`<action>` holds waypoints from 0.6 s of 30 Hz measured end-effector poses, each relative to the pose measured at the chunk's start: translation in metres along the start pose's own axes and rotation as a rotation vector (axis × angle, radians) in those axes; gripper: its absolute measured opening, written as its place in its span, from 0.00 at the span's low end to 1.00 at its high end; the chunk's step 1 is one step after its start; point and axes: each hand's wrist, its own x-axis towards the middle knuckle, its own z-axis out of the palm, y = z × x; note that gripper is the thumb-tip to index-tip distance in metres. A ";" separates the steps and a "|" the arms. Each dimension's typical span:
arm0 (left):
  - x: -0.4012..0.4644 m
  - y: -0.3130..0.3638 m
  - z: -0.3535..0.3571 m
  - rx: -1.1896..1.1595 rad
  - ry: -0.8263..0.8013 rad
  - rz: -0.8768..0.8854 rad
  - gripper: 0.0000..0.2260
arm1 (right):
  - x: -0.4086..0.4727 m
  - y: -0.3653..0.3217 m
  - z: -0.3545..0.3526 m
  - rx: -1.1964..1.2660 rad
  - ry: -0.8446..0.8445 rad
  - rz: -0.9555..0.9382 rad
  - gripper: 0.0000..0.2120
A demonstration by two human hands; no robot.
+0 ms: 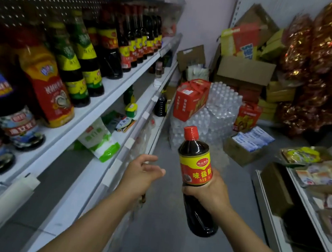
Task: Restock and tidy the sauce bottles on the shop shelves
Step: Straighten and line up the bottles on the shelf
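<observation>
Right of the shelf (112, 93), over the aisle floor, the right hand (207, 190) grips a dark bottle (196, 168), upright and not yet shelved; the left hand (139, 173) hovers empty, fingers relaxed, beside the shelf edge; many bottles already stand in rows; restocking looks unfinished.

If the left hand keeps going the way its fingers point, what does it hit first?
Likely nothing nearby: the left hand points up-right along the aisle, clear of the shelf edge; the stacked water bottles lie beyond, though depth is unclear.
</observation>
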 end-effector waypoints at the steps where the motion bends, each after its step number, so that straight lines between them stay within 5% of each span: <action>1: 0.008 0.011 -0.001 0.024 -0.005 0.014 0.14 | 0.011 -0.009 -0.002 -0.004 -0.003 -0.013 0.25; 18: 0.189 0.142 -0.035 0.354 0.062 0.088 0.11 | 0.228 -0.128 0.001 0.081 0.054 -0.143 0.35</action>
